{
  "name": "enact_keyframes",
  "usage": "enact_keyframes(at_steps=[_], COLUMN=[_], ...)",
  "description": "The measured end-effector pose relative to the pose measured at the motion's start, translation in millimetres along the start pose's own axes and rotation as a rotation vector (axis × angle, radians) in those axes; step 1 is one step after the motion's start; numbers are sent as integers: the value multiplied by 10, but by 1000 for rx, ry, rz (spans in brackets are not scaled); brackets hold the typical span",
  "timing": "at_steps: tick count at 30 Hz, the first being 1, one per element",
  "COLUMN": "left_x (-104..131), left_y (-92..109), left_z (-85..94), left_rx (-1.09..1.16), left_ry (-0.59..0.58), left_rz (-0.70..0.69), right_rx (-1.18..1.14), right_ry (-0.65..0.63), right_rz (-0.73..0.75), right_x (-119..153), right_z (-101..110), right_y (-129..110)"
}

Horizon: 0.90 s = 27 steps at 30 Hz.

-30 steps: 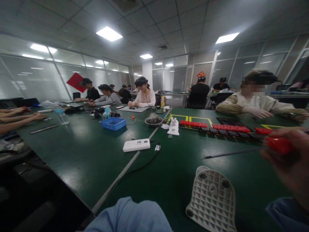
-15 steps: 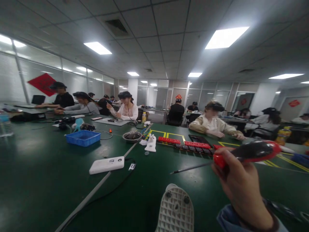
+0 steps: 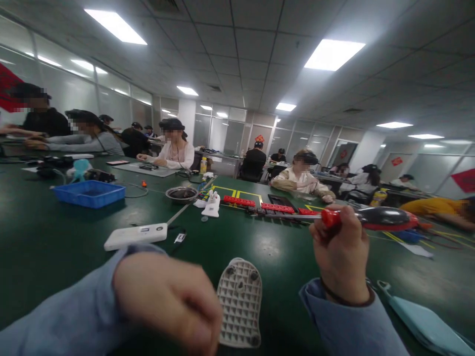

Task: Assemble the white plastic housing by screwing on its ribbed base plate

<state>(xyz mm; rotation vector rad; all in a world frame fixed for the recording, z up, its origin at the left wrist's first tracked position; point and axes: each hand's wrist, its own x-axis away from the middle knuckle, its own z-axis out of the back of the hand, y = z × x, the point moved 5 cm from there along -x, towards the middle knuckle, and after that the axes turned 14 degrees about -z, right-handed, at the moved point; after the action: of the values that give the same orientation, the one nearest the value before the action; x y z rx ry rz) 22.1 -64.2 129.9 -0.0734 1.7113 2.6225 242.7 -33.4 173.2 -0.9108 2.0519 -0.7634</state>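
Observation:
A red and black screwdriver (image 3: 386,217) is gripped in my right hand (image 3: 341,252), raised over the right side of the table, its shaft pointing left. My left hand (image 3: 170,296) hangs over the near table, blurred, with its fingers curled downward; the fingertips are hidden, and I cannot make out anything in them. Just right of it lies a light grey plastic piece (image 3: 241,301) with a grid of ribs and round dark feet at its corners.
On the green table (image 3: 148,212) are a blue tray (image 3: 91,194), a white power bank (image 3: 136,236), a metal bowl (image 3: 181,194), a white bunny-shaped item (image 3: 212,203), red blocks (image 3: 239,200) and a light blue pouch (image 3: 426,316). Several people sit beyond.
My left hand has come into view from the lower left. The view has turned right, and the screwdriver now lies nearly level. The whole ribbed piece shows now.

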Motion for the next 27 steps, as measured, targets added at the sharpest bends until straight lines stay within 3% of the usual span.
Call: enact_keyframes(at_steps=[3,6,8,10,15,16,19,23,27], left_x=[266,275,206,116,-41,-46,-53,-136,-293], left_y=[-563,-1201,-1534,-1695,-1617,-1583,-1530,-1537,-1550], left_z=[758,1002,951,803,263,185,71,3,-61], left_rx=[-140,-183,-172,-121,165,202,304,606,936], left_ry=[672,798,773,711,353,326,444,674,751], left_rz=[374,507,566,575,634,648,617,449,317], right_rx=[-59,-138,-156,-157,-215,-235,-286,-282,-213], right_ry=[-24,-38,-27,2,98,108,146,213,280], right_rz=[-104,-249,-318,-386,-543,-555,-557,-494,-389], right_x=[-13,20,85,185,526,592,762,921,1018], right_z=[32,97,175,284,571,606,666,693,741], right_y=[10,20,43,110,423,477,579,584,523])
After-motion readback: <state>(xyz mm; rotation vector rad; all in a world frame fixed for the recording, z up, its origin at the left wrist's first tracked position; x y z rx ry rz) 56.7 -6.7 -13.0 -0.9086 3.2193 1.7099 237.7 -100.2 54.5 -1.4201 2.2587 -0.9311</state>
